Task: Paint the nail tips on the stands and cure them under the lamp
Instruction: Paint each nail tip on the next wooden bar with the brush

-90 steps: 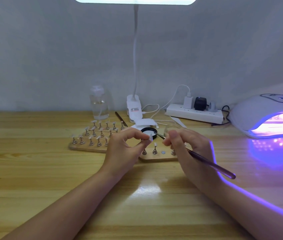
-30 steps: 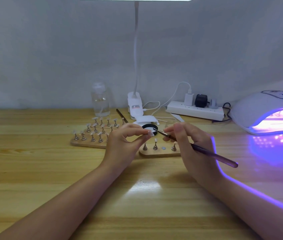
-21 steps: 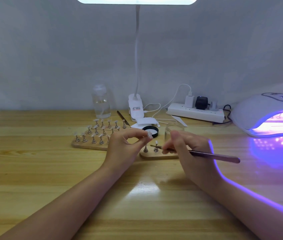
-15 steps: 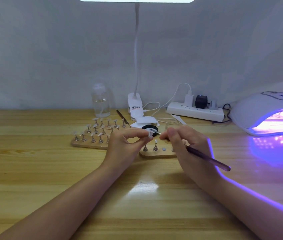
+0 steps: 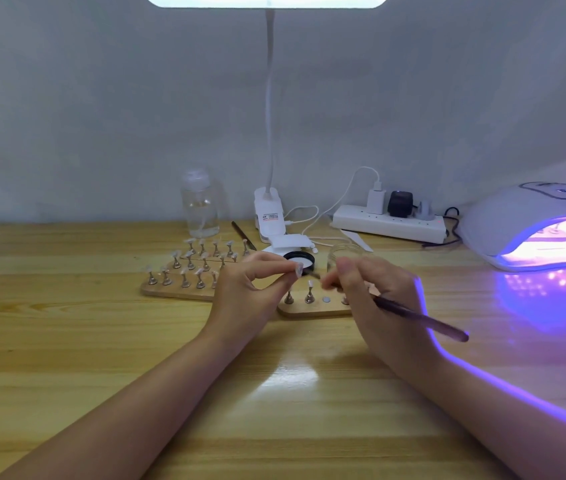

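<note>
Above the small wooden stand base [image 5: 312,308] on the counter [image 5: 101,341], the left hand [image 5: 246,292] still pinches one nail tip [image 5: 298,269] while the right hand [image 5: 371,292], fingers curled round the brush [image 5: 420,318], has brought its bristles back to the tip after a dip away, so painting resumes.

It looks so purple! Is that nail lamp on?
On. The nail lamp glows purple inside and throws purple light onto the table.
</note>
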`<state>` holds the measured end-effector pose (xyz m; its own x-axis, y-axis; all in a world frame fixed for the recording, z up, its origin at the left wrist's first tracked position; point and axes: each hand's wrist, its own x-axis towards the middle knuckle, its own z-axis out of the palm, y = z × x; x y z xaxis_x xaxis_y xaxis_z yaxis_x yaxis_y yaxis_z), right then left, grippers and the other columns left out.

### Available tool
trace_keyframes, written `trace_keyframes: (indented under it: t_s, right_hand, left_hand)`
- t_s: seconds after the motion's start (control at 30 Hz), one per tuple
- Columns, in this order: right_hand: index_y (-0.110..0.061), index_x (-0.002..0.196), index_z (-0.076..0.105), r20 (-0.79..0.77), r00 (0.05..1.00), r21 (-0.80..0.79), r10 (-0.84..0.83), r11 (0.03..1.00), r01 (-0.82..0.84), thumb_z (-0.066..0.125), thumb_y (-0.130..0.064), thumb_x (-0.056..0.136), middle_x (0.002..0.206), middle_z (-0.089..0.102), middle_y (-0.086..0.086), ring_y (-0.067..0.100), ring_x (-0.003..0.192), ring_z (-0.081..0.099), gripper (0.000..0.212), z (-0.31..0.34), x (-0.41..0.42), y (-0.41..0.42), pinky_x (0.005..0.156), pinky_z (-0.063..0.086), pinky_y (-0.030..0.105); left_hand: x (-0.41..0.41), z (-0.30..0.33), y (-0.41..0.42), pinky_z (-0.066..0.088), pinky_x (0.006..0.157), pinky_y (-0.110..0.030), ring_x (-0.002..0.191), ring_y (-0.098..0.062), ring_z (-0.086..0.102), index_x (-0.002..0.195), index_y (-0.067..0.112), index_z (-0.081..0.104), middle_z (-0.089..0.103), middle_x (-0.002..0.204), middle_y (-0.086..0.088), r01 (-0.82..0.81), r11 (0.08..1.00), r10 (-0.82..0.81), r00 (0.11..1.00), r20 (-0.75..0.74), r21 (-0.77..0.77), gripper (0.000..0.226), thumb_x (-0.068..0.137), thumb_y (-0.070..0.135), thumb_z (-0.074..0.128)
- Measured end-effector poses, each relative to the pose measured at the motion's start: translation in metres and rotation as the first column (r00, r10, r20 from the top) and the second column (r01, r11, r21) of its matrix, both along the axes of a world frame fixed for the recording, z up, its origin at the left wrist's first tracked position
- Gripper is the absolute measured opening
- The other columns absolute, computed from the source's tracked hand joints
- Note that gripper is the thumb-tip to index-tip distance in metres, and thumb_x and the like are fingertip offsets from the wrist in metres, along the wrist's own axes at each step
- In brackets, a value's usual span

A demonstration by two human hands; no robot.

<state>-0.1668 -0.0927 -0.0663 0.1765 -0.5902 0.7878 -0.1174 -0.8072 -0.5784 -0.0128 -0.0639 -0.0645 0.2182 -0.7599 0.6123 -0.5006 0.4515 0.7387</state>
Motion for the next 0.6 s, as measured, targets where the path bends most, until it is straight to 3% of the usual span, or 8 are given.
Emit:
trace_keyframes:
  t_s: [0.17, 0.27, 0.37, 0.5, 0.6]
  right_hand:
    - [-0.017, 0.07, 0.069, -0.071, 0.997, -0.059, -0.004, 0.998, 0.0, 0.047, -0.031, 0.089, 0.064, 0.065, -0.01, 0.0, 0.064, 0.06, 0.032, 0.0003, -0.0006, -0.001, 0.061, 0.046, 0.015]
    - [-0.017, 0.068, 0.068, -0.04, 0.999, -0.09, -0.032, 0.996, 0.028, 0.046, -0.03, 0.09, 0.062, 0.063, -0.011, 0.004, 0.064, 0.059, 0.034, -0.0001, -0.0008, -0.0013, 0.061, 0.045, 0.018]
    - [-0.019, 0.074, 0.068, -0.115, 0.99, -0.137, -0.084, 0.988, 0.068, 0.05, -0.031, 0.089, 0.066, 0.064, -0.009, 0.006, 0.068, 0.056, 0.027, -0.0003, 0.0004, -0.0026, 0.067, 0.043, 0.018]
    - [-0.02, 0.062, 0.066, -0.092, 0.994, -0.105, -0.064, 0.993, 0.054, 0.046, -0.034, 0.09, 0.059, 0.062, -0.004, 0.008, 0.062, 0.058, 0.037, -0.0022, -0.0009, -0.0026, 0.062, 0.044, 0.021]
    - [-0.019, 0.071, 0.069, -0.09, 0.991, -0.154, -0.099, 0.984, 0.084, 0.049, -0.031, 0.089, 0.066, 0.064, -0.008, 0.007, 0.067, 0.058, 0.029, -0.0005, -0.0001, -0.003, 0.065, 0.045, 0.022]
  left_hand:
    - [-0.0005, 0.0, -0.0003, 0.041, 0.077, -0.009, 0.08, -0.004, 0.06, 0.088, 0.023, 0.07, 0.065, 0.079, 0.008, -0.028, 1.0, 0.028, 1.0, 0.01, 0.008, 0.023, 0.074, 0.005, 0.072]
    - [-0.0009, 0.0004, 0.0011, 0.043, 0.077, -0.012, 0.081, -0.008, 0.06, 0.088, 0.02, 0.071, 0.066, 0.079, 0.003, -0.034, 0.999, 0.034, 0.999, 0.02, 0.014, 0.02, 0.074, 0.006, 0.072]
    - [-0.0006, 0.0002, 0.0013, 0.044, 0.078, -0.016, 0.082, -0.012, 0.06, 0.09, 0.02, 0.071, 0.066, 0.08, 0.001, -0.043, 0.999, 0.043, 0.999, 0.024, 0.014, 0.021, 0.074, 0.005, 0.072]
    - [-0.0013, 0.0008, 0.0014, 0.044, 0.077, -0.015, 0.081, -0.013, 0.06, 0.086, 0.021, 0.071, 0.066, 0.079, -0.002, -0.047, 0.999, 0.047, 0.999, 0.022, 0.004, 0.021, 0.074, 0.003, 0.072]
    - [-0.0008, 0.0007, 0.0007, 0.045, 0.078, -0.017, 0.081, -0.014, 0.06, 0.085, 0.019, 0.072, 0.066, 0.078, -0.003, -0.048, 0.999, 0.048, 0.999, 0.021, 0.002, 0.019, 0.074, 0.004, 0.072]
